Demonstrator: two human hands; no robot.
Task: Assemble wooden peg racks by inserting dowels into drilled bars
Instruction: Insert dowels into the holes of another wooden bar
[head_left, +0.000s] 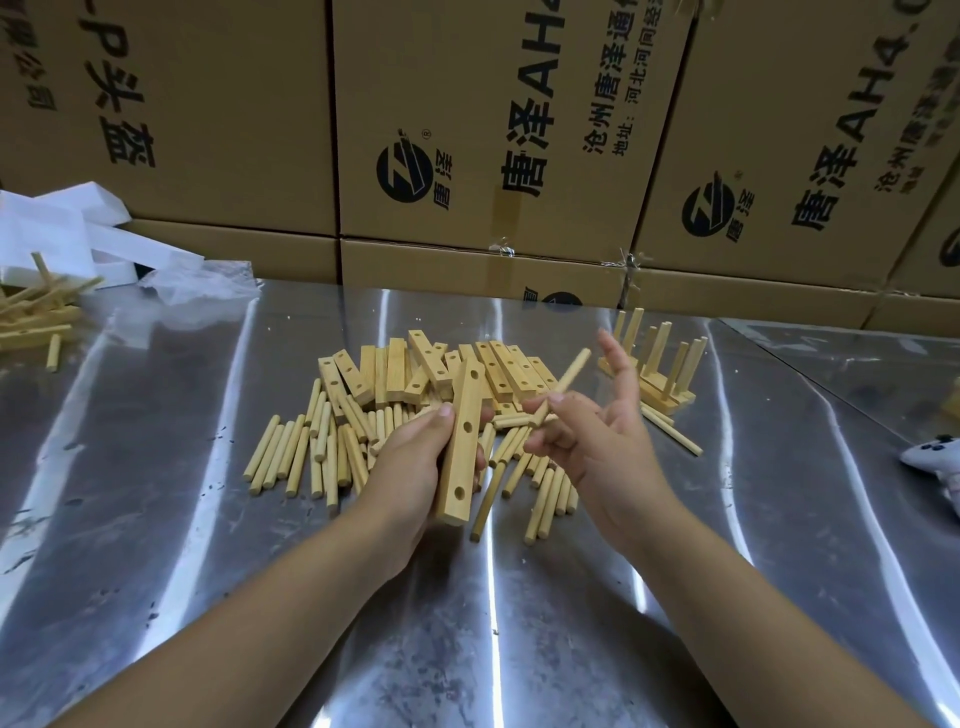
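On the smooth, reflective sheet-metal table (156, 467), a dropped peg could roll away. The pale, square-edged wooden bar with three drilled holes (460, 457) is held above the heap of loose bars and dowels (431, 364), gripped by the curled fingers of the left hand (410, 467); a twist there could misalign a hole. The slim, cylindrical pale wooden dowel (566, 379) is pinched between thumb and forefinger of the right hand (597, 447), the other fingers spread. Entered askew, it could jam or splinter the matt wood.
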